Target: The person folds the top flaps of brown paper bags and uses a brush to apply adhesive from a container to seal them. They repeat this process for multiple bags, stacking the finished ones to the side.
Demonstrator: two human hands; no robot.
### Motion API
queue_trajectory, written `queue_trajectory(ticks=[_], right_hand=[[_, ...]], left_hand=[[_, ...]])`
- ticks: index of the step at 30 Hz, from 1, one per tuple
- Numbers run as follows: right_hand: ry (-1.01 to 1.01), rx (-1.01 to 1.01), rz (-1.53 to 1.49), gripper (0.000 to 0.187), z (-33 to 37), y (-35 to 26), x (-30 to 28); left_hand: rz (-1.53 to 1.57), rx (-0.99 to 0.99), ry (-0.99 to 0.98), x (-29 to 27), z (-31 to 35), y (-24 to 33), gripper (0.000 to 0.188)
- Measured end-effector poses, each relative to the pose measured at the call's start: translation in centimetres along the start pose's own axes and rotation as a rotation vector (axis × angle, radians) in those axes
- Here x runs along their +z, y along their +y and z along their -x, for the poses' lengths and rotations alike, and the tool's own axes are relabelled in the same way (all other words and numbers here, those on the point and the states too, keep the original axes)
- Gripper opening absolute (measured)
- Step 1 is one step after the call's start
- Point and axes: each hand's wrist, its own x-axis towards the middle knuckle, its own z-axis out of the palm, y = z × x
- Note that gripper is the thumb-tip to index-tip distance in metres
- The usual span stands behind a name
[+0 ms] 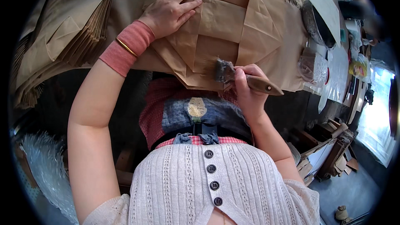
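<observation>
A brown paper bag lies before me on the table, its end folded into overlapping flaps. My left hand rests flat on its upper left part, fingers stretched out and slightly apart. In my right hand is a paintbrush with a wooden handle. Its worn, whitish-crusted ferrule points left, and the bristles meet the paper near the bag's near edge. Whether the bristles are wet I cannot tell.
Stacked folded brown paper bags fill the table's left side. To the right stand a plastic-wrapped container and a dark-mouthed tub. Cardboard scraps are piled low on the right; clear plastic wrap lies at lower left.
</observation>
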Motion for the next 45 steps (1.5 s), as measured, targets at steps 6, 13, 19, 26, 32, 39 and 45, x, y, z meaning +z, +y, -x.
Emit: queue_trajectory(ticks=[6, 13, 19, 26, 32, 39, 45], right_hand=[[-0.180, 0.063, -0.024, 0.002, -0.8, -5.7, -5.9], [-0.564, -0.729, 0.482, 0.022, -1.6, -2.2, -5.1], [-0.351, -0.431, -0.081, 0.014, -10.1, -4.8, -7.8], [-0.097, -0.062, 0.144, 0.016, -20.9, 1.8, -4.1], [-0.018, -0.218, 0.059, 0.015, -23.2, 0.1, -2.4], [-0.306, -0.008, -0.181, 0.012, -20.7, -3.1, 5.4], [-0.233, -0.064, 0.253, 0.030, -24.7, -3.1, 6.3]], left_hand=[[-0.056, 0.014, 0.006, 0.2, 0.2, -0.1, 0.037], [-0.032, 0.007, -0.006, -0.4, -0.5, 0.3, 0.037], [-0.010, -0.024, -0.072, -1.8, -0.7, 1.2, 0.037], [0.014, -0.038, -0.112, -2.1, -1.4, 1.3, 0.037], [0.076, -0.050, -0.037, -2.1, -1.3, 1.2, 0.037], [0.145, -0.198, 0.005, -1.6, -0.5, 1.5, 0.031], [0.175, -0.192, -0.005, -1.9, -0.8, 1.5, 0.032]])
